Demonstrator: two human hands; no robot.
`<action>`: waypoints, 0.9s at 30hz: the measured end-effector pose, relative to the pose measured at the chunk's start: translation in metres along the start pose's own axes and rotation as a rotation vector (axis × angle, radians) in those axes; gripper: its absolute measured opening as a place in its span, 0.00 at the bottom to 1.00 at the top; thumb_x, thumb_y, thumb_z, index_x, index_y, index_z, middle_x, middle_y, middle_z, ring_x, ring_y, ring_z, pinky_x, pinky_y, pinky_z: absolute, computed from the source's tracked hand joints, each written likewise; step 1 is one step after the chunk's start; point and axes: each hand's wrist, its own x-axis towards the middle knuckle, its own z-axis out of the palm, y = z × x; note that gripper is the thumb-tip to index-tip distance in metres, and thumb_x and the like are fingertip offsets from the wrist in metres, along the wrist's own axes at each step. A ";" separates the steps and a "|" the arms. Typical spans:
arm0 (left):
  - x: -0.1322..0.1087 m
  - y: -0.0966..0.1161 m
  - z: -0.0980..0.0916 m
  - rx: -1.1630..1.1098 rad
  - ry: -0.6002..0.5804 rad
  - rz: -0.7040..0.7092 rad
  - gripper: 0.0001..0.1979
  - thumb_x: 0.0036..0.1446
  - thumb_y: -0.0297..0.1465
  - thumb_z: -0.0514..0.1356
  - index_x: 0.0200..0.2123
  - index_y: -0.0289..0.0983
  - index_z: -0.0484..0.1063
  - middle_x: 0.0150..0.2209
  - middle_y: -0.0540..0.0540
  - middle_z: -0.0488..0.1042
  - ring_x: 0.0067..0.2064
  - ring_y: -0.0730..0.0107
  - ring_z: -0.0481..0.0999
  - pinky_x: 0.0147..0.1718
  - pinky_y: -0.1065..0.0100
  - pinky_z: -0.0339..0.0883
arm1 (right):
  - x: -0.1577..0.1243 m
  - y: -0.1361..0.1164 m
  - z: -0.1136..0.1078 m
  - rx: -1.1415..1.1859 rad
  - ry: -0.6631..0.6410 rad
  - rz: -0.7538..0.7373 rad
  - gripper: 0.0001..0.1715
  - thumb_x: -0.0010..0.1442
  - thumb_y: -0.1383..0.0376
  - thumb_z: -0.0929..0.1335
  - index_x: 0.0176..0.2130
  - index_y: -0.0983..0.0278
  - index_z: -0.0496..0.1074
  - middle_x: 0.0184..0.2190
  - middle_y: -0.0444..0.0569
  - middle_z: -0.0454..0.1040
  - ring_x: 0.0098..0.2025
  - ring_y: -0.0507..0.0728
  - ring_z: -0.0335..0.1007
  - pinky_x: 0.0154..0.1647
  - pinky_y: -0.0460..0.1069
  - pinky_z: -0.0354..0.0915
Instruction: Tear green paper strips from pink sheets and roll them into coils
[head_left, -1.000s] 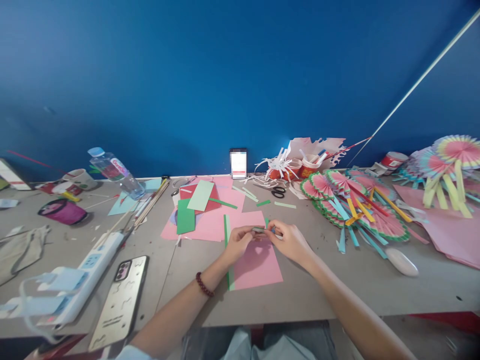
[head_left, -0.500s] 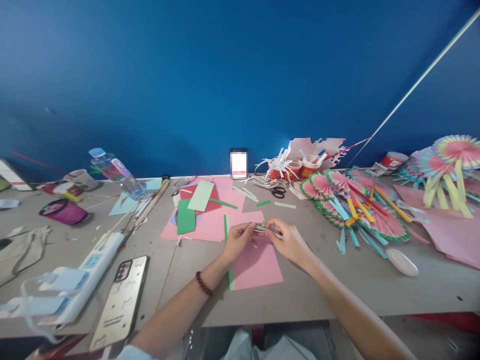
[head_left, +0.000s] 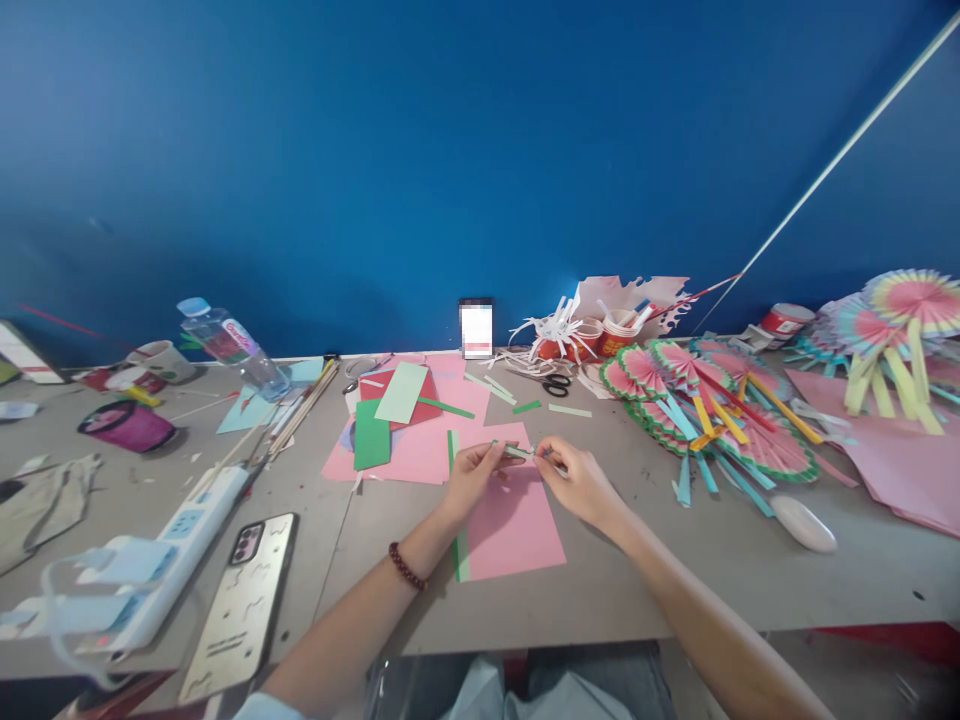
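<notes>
A saturated blue wall (head_left: 375, 150) fills the upper part of the view, brighter toward the middle and darker at the upper right and lower left. A pale line (head_left: 847, 148) slants across its right side, and a thin red one (head_left: 60, 319) crosses low on the left. A grey worktable (head_left: 810, 600) stands along the wall, with a narrow seam (head_left: 333, 550) running across its top. The light is soft, with faint, blurred shadows. Beneath the front edge, the lower right is too dim to make out clearly.
</notes>
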 end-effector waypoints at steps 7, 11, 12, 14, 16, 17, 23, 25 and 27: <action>-0.003 0.003 0.002 -0.067 -0.012 -0.050 0.30 0.48 0.57 0.70 0.39 0.35 0.83 0.39 0.36 0.85 0.47 0.46 0.84 0.35 0.62 0.75 | 0.000 0.004 0.001 -0.018 0.036 0.009 0.14 0.62 0.53 0.63 0.33 0.60 0.67 0.17 0.39 0.65 0.21 0.53 0.58 0.27 0.46 0.53; -0.003 0.002 0.002 -0.118 -0.048 -0.089 0.29 0.49 0.55 0.70 0.40 0.35 0.83 0.41 0.36 0.85 0.49 0.46 0.84 0.38 0.62 0.74 | 0.000 0.007 0.003 -0.022 0.058 0.019 0.15 0.62 0.52 0.63 0.33 0.59 0.68 0.18 0.39 0.66 0.21 0.53 0.60 0.26 0.46 0.54; -0.003 0.002 0.002 -0.132 -0.064 -0.098 0.29 0.49 0.55 0.70 0.40 0.36 0.83 0.42 0.36 0.85 0.50 0.45 0.83 0.39 0.61 0.74 | 0.000 0.007 0.003 -0.024 0.063 0.025 0.15 0.62 0.52 0.63 0.33 0.59 0.68 0.18 0.39 0.67 0.21 0.53 0.60 0.27 0.46 0.54; -0.002 0.001 0.002 -0.154 -0.096 -0.108 0.29 0.49 0.55 0.71 0.41 0.35 0.83 0.44 0.35 0.85 0.51 0.44 0.83 0.39 0.61 0.74 | 0.001 0.008 0.003 -0.031 0.072 0.034 0.15 0.62 0.52 0.63 0.33 0.59 0.69 0.19 0.40 0.67 0.22 0.54 0.62 0.27 0.46 0.54; 0.000 -0.001 0.002 -0.160 -0.123 -0.110 0.30 0.48 0.56 0.71 0.41 0.36 0.83 0.44 0.35 0.85 0.52 0.44 0.82 0.40 0.61 0.73 | 0.001 0.008 0.003 -0.033 0.078 0.037 0.15 0.62 0.52 0.63 0.33 0.59 0.69 0.19 0.40 0.68 0.23 0.54 0.63 0.28 0.46 0.54; 0.000 -0.002 0.001 -0.156 -0.134 -0.107 0.30 0.48 0.56 0.70 0.41 0.36 0.84 0.44 0.36 0.85 0.52 0.45 0.82 0.41 0.61 0.73 | 0.001 0.009 0.003 -0.030 0.081 0.035 0.15 0.62 0.52 0.63 0.33 0.59 0.69 0.20 0.41 0.69 0.23 0.54 0.63 0.28 0.46 0.55; 0.002 -0.006 -0.002 -0.081 -0.080 -0.065 0.28 0.51 0.57 0.68 0.39 0.36 0.85 0.35 0.39 0.85 0.38 0.58 0.82 0.37 0.63 0.70 | 0.002 0.011 0.004 -0.014 0.081 0.048 0.15 0.61 0.51 0.63 0.34 0.59 0.69 0.20 0.42 0.70 0.23 0.55 0.64 0.28 0.47 0.56; 0.003 -0.006 -0.003 -0.069 -0.055 -0.067 0.29 0.52 0.57 0.67 0.39 0.35 0.85 0.34 0.39 0.85 0.34 0.60 0.80 0.32 0.64 0.68 | 0.002 0.012 0.004 -0.012 0.097 0.050 0.16 0.61 0.50 0.64 0.33 0.59 0.69 0.20 0.42 0.71 0.22 0.55 0.63 0.27 0.47 0.55; 0.002 -0.005 -0.003 -0.081 -0.052 -0.066 0.30 0.51 0.57 0.67 0.39 0.35 0.85 0.35 0.38 0.84 0.34 0.60 0.80 0.30 0.65 0.67 | 0.002 0.012 0.004 -0.008 0.112 0.050 0.16 0.61 0.50 0.64 0.33 0.59 0.69 0.20 0.42 0.72 0.22 0.55 0.63 0.27 0.47 0.55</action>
